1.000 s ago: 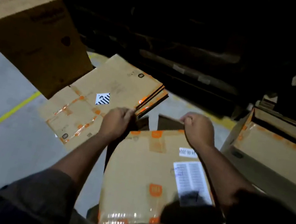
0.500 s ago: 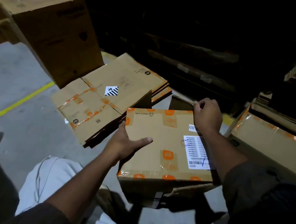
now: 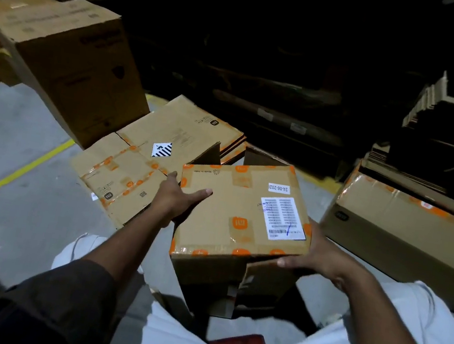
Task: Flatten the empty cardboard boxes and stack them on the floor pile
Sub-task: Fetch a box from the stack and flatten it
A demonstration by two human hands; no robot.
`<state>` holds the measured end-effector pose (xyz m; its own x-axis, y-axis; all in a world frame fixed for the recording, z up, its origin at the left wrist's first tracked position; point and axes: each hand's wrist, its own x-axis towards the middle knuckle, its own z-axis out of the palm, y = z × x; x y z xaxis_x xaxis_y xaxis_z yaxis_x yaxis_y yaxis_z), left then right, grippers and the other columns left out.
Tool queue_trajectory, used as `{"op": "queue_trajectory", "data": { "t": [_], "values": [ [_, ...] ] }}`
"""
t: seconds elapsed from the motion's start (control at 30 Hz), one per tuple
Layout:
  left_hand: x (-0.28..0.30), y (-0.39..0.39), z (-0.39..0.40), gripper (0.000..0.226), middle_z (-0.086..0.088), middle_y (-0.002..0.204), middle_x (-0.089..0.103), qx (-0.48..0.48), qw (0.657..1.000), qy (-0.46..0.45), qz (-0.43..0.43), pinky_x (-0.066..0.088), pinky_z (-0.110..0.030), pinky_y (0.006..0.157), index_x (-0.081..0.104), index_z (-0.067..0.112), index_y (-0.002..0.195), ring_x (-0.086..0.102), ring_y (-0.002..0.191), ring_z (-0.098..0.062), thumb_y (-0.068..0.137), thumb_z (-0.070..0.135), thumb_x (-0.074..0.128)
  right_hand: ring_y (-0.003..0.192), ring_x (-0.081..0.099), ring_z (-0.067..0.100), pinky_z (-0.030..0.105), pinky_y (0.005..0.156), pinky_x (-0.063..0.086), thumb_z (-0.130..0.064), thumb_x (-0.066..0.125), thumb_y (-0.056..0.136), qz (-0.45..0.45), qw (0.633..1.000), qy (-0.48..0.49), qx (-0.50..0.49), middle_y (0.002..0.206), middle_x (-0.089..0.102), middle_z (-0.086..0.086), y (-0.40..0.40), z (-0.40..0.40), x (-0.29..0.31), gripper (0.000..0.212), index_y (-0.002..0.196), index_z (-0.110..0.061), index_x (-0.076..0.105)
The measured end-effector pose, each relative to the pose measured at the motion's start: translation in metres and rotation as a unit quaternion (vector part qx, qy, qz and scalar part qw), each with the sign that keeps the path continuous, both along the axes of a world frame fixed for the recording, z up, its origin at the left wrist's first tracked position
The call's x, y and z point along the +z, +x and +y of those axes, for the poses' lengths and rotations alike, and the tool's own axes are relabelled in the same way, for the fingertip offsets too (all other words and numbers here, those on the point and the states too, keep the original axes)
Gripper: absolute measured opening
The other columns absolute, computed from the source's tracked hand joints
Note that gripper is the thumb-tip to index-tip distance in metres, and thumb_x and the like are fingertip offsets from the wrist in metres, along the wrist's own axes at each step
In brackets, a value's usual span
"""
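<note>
I hold a brown cardboard box with orange tape and a white barcode label above my lap, its top face tilted toward me. Loose flaps hang open beneath it. My left hand grips its left edge, thumb lying across the top face. My right hand grips the near right corner, fingers curled under the front edge. The floor pile of flattened boxes lies just left of and behind the box, with a striped diamond sticker on its top sheet.
A large upright carton stands at the far left behind the pile. Another taped carton sits at the right, with stacked cardboard above it. A yellow line crosses the grey floor on the left. The background is dark.
My right hand left the box's far top edge and now holds its near right corner. The box has come closer and turned a little. My left hand stays on the left edge.
</note>
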<state>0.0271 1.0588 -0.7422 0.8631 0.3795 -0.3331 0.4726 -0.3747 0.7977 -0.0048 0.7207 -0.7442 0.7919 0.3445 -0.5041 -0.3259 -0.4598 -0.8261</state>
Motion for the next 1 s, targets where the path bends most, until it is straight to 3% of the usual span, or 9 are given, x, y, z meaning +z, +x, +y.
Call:
{"op": "queue_trajectory", "data": {
  "t": [0.13, 0.17, 0.2, 0.23, 0.27, 0.37, 0.57, 0.83, 1.0],
  "values": [
    [0.007, -0.013, 0.016, 0.079, -0.004, 0.126, 0.070, 0.104, 0.917, -0.383, -0.047, 0.048, -0.040, 0.107, 0.052, 0.010, 0.135, 0.066, 0.113, -0.019, 0.077, 0.059, 0.077, 0.112, 0.061, 0.015, 0.047, 0.092, 0.057, -0.081, 0.080, 0.044, -0.155, 0.975, -0.046, -0.155, 0.125, 0.061, -0.012, 0.026, 0.020, -0.003, 0.115, 0.142, -0.033, 0.042],
    [0.006, -0.018, 0.016, 0.074, -0.002, 0.145, 0.047, 0.119, 0.875, -0.463, -0.075, 0.044, -0.037, 0.111, 0.055, 0.008, 0.131, 0.047, 0.137, -0.026, 0.080, 0.058, 0.075, 0.112, 0.060, 0.017, 0.047, 0.091, 0.056, -0.086, 0.072, 0.052, -0.193, 0.960, -0.072, -0.192, 0.124, 0.061, -0.011, 0.032, 0.029, -0.003, 0.107, 0.140, -0.032, 0.043],
    [0.001, -0.022, 0.015, 0.078, -0.005, 0.115, 0.075, 0.114, 0.859, -0.488, -0.102, 0.045, -0.035, 0.110, 0.055, 0.004, 0.132, 0.070, 0.106, -0.020, 0.080, 0.059, 0.076, 0.113, 0.060, 0.019, 0.046, 0.092, 0.055, -0.086, 0.065, 0.061, -0.212, 0.947, -0.092, -0.223, 0.126, 0.061, -0.008, 0.039, 0.038, -0.006, 0.098, 0.139, -0.031, 0.043],
    [-0.006, -0.025, 0.012, 0.085, -0.016, 0.077, 0.062, 0.086, 0.876, -0.461, -0.110, 0.045, -0.036, 0.109, 0.051, 0.000, 0.135, 0.062, 0.069, -0.019, 0.079, 0.060, 0.076, 0.115, 0.059, 0.023, 0.047, 0.094, 0.053, -0.087, 0.059, 0.066, -0.212, 0.941, -0.106, -0.242, 0.128, 0.060, -0.004, 0.048, 0.045, -0.014, 0.093, 0.137, -0.031, 0.041],
    [-0.014, -0.030, 0.008, 0.094, -0.021, 0.120, 0.067, 0.052, 0.913, -0.392, -0.100, 0.041, -0.041, 0.113, 0.044, 0.002, 0.143, 0.065, 0.111, -0.033, 0.079, 0.064, 0.074, 0.118, 0.058, 0.026, 0.049, 0.096, 0.051, -0.092, 0.054, 0.065, -0.196, 0.941, -0.098, -0.258, 0.131, 0.059, -0.001, 0.056, 0.050, -0.023, 0.095, 0.137, -0.031, 0.040],
    [-0.046, -0.038, 0.000, 0.097, 0.003, 0.142, 0.057, -0.032, 0.980, -0.195, -0.020, 0.043, -0.045, 0.110, 0.042, 0.029, 0.149, 0.053, 0.130, -0.019, 0.068, 0.063, 0.084, 0.124, 0.054, 0.028, 0.053, 0.104, 0.046, -0.093, 0.057, 0.061, -0.121, 0.955, -0.017, -0.270, 0.134, 0.056, 0.002, 0.083, 0.057, -0.051, 0.100, 0.137, -0.031, 0.038],
    [-0.103, -0.025, 0.001, 0.027, 0.000, 0.116, 0.066, -0.001, 0.982, -0.176, 0.073, 0.047, -0.029, 0.084, 0.058, 0.026, 0.111, 0.061, 0.098, -0.012, 0.090, 0.019, 0.074, 0.122, 0.058, 0.024, 0.045, 0.105, 0.047, -0.050, 0.077, 0.081, -0.004, 0.991, -0.081, -0.107, 0.135, 0.060, 0.000, 0.095, 0.050, -0.133, 0.072, 0.139, -0.018, 0.049],
    [-0.126, 0.003, 0.008, 0.042, 0.009, 0.118, 0.069, 0.025, 0.993, -0.116, 0.000, 0.049, -0.022, 0.077, 0.060, 0.026, 0.125, 0.065, 0.110, -0.013, 0.090, 0.046, 0.069, 0.111, 0.063, 0.028, 0.040, 0.096, 0.051, -0.053, 0.077, 0.080, -0.033, 0.981, -0.142, -0.126, 0.127, 0.064, 0.001, 0.106, 0.053, -0.167, 0.071, 0.138, -0.022, 0.050],
    [-0.091, 0.041, 0.019, 0.056, 0.015, 0.132, 0.064, -0.025, 0.989, -0.097, -0.111, 0.049, -0.026, 0.097, 0.050, 0.031, 0.144, 0.060, 0.120, -0.004, 0.093, 0.037, 0.070, 0.105, 0.063, 0.025, 0.044, 0.092, 0.054, -0.063, 0.068, 0.081, -0.124, 0.962, -0.083, -0.228, 0.119, 0.057, 0.001, 0.129, 0.066, -0.131, 0.055, 0.120, -0.025, 0.058]
  ]
}}
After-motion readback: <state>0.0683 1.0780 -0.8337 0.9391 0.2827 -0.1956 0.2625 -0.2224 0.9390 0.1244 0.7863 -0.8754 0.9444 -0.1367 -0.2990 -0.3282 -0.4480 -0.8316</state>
